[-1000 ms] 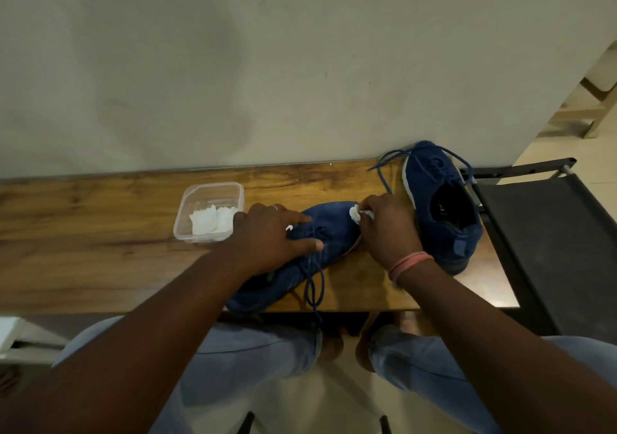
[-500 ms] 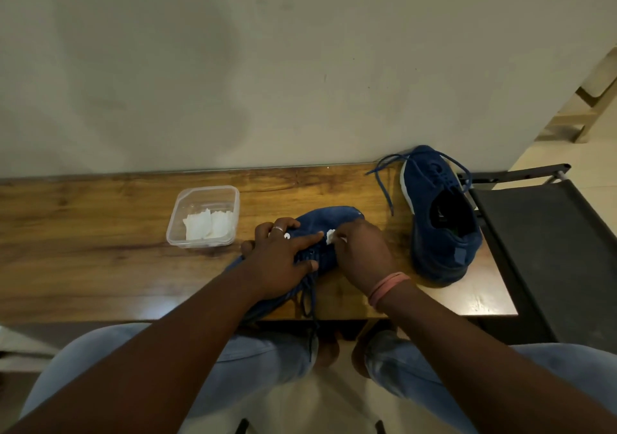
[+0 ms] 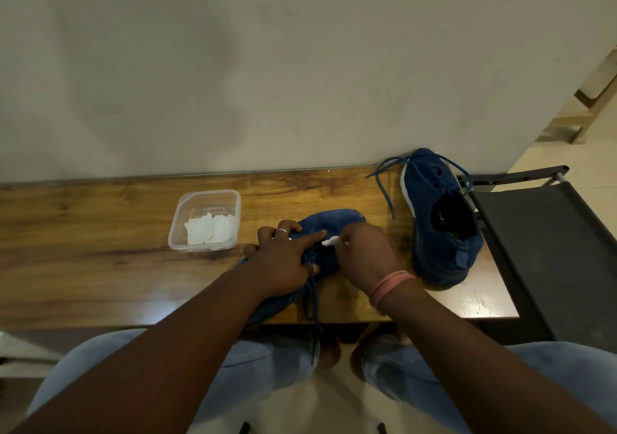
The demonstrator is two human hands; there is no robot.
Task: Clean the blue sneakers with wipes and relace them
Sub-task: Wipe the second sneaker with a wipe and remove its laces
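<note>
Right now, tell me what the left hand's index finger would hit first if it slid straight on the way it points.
The left hand points its index finger right across the near sneaker. First in line is probably the wipe pinched by the right hand, though depth is unclear.

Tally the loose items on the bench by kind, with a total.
Blue sneakers: 2, one under both hands, one at the right end.
Clear tubs: 1.
Wipes: 3, two in the tub, one pinched in the right hand.
Total: 6.
</note>
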